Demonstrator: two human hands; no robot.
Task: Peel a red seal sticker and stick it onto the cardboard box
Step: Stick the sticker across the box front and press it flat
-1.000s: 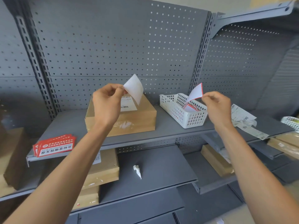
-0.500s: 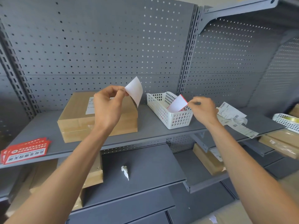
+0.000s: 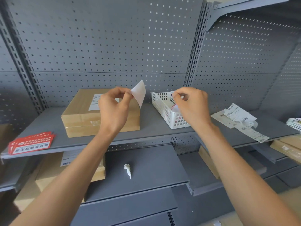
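A flat cardboard box (image 3: 78, 115) with a white shipping label (image 3: 95, 101) lies on the upper grey shelf. My left hand (image 3: 114, 111) is raised in front of the box and pinches a sticker sheet (image 3: 139, 92) by its corner. Only the sheet's white side faces me. My right hand (image 3: 193, 106) hovers over a white plastic basket (image 3: 160, 101), fingers pinched on a white sheet with red edges (image 3: 175, 108) that hangs down into the basket. A stack of red seal stickers (image 3: 32, 144) rests at the shelf's left front edge.
Loose printed receipts (image 3: 239, 118) lie on the shelf to the right of the basket. A crumpled scrap of paper (image 3: 127, 170) sits on the lower shelf. More cardboard boxes (image 3: 48, 173) fill the lower left, and others (image 3: 286, 149) the right. Perforated grey panels stand behind.
My right hand has come down from beside the basket to over it, lowering the red-edged sheet inside. My left hand still holds its white sheet up. The view has shifted to the right.
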